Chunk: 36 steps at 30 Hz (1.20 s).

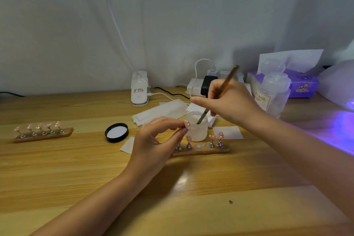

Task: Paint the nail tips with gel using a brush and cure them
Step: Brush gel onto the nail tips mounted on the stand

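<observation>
The brush [220, 94] tip is hidden inside the open gel jar [197, 128] on the table; my right hand [229, 103] grips its handle above. My left hand [159, 140], raised just beside the jar, pinches a pink nail tip [187, 124].

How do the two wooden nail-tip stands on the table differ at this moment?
The left stand sits apart from both hands at the table's left, while the near stand lies in front of the open gel jar, beside the left hand. The left stand's holders all seem to carry pink tips; the near stand shows one bare disc where a holder is missing, and the left hand pinches a nail tip. Both are wooden strips with metal holders.
</observation>
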Each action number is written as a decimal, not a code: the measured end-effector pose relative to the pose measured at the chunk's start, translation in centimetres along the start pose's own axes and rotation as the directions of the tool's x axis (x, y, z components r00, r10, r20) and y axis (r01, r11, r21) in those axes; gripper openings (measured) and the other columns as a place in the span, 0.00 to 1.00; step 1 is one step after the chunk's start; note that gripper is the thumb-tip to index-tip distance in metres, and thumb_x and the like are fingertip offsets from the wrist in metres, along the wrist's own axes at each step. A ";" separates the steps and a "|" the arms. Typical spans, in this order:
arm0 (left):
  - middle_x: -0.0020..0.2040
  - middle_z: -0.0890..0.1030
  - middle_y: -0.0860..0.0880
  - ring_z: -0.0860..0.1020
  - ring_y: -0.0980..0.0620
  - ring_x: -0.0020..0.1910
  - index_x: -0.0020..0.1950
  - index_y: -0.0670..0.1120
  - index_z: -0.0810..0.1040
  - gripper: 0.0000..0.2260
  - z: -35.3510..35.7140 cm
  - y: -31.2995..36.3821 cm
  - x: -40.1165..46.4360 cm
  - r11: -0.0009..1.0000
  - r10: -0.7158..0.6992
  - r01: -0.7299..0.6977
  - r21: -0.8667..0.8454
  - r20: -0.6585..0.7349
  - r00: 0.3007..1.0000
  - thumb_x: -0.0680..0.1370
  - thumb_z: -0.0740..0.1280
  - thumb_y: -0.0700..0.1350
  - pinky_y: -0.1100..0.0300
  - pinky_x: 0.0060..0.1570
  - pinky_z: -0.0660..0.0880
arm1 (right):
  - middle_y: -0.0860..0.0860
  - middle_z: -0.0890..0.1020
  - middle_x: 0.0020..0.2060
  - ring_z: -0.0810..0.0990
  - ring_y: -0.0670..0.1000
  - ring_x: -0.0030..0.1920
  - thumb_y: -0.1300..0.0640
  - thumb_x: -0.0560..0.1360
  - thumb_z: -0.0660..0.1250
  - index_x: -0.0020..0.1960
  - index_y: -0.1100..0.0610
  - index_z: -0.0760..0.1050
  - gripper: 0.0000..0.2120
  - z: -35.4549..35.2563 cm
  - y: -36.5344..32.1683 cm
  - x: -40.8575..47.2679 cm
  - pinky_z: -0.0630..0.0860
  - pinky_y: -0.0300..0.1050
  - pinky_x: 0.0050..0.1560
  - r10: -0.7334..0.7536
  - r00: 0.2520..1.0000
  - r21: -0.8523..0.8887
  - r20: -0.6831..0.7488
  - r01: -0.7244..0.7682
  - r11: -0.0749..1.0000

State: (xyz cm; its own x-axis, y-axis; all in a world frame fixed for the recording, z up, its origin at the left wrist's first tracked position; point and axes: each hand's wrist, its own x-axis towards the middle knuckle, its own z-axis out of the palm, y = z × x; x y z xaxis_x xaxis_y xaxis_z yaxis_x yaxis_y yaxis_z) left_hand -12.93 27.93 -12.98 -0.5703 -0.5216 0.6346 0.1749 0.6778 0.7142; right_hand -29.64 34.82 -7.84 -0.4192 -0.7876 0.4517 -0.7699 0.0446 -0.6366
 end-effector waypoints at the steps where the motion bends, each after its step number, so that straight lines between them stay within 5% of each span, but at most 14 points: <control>1: 0.43 0.83 0.55 0.80 0.57 0.44 0.47 0.52 0.80 0.08 0.0 0.0 0.0 1.000 -0.002 0.002 0.004 -0.002 1.000 0.68 0.69 0.45 0.52 0.47 0.77 | 0.46 0.74 0.23 0.75 0.45 0.27 0.45 0.69 0.70 0.30 0.52 0.69 0.16 0.4 0.0 0.3 0.71 0.37 0.31 -0.012 1.000 -0.064 0.015 0.013 0.998; 6: 0.42 0.82 0.55 0.80 0.57 0.44 0.45 0.53 0.80 0.07 0.0 0.1 0.0 1.000 0.000 0.000 -0.004 0.001 1.000 0.69 0.69 0.44 0.56 0.47 0.76 | 0.47 0.70 0.24 0.69 0.45 0.28 0.49 0.71 0.70 0.28 0.53 0.66 0.18 1.9 -0.3 0.8 0.65 0.41 0.32 -0.017 0.994 -0.138 0.104 0.031 0.990; 10: 0.43 0.82 0.55 0.79 0.58 0.44 0.46 0.53 0.80 0.07 0.0 0.2 0.0 1.000 -0.021 0.021 -0.008 0.005 1.000 0.69 0.68 0.45 0.58 0.47 0.76 | 0.48 0.72 0.25 0.73 0.45 0.28 0.51 0.71 0.70 0.29 0.54 0.67 0.17 1.6 -0.4 1.0 0.71 0.39 0.33 0.015 0.998 -0.033 0.055 -0.013 0.999; 16: 0.42 0.82 0.55 0.79 0.59 0.44 0.44 0.52 0.81 0.07 0.0 0.3 0.0 0.998 -0.053 0.053 -0.019 0.005 0.999 0.68 0.69 0.45 0.65 0.47 0.75 | 0.47 0.74 0.18 0.72 0.39 0.19 0.50 0.73 0.68 0.30 0.56 0.71 0.16 -0.3 0.5 1.2 0.69 0.31 0.24 0.303 0.946 0.298 -0.117 -0.258 0.919; 24: 0.42 0.82 0.56 0.79 0.58 0.45 0.44 0.53 0.80 0.06 0.0 0.4 -0.1 0.996 -0.090 0.090 0.002 0.017 0.996 0.68 0.68 0.46 0.56 0.48 0.75 | 0.47 0.75 0.17 0.69 0.40 0.17 0.46 0.74 0.66 0.33 0.55 0.72 0.16 -1.0 2.3 -0.5 0.69 0.32 0.24 0.454 0.884 0.387 -0.113 -0.382 0.839; 32: 0.42 0.82 0.56 0.79 0.58 0.45 0.45 0.54 0.81 0.07 0.0 0.4 0.0 0.995 -0.101 0.100 0.014 0.023 0.995 0.68 0.68 0.46 0.56 0.48 0.75 | 0.47 0.74 0.18 0.70 0.40 0.19 0.50 0.75 0.66 0.34 0.55 0.73 0.13 -2.0 2.4 -1.6 0.68 0.30 0.22 0.476 0.852 0.507 -0.217 -0.318 0.801; 36: 0.43 0.81 0.57 0.78 0.60 0.45 0.45 0.55 0.80 0.08 0.0 0.4 0.0 0.995 -0.099 0.098 0.019 0.032 0.995 0.68 0.67 0.46 0.62 0.47 0.75 | 0.48 0.77 0.21 0.74 0.42 0.22 0.48 0.76 0.60 0.35 0.55 0.75 0.15 -0.9 1.2 -3.5 0.69 0.30 0.23 0.412 0.864 0.646 -0.290 -0.141 0.750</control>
State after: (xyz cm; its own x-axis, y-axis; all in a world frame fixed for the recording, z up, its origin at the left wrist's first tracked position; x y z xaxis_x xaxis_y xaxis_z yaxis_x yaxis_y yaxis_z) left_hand -12.84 28.20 -12.73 -0.6099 -0.5694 0.5512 0.1024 0.6331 0.7673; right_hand -29.51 38.18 -9.68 -0.8191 -0.4833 0.3090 -0.2078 -0.2522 -0.9451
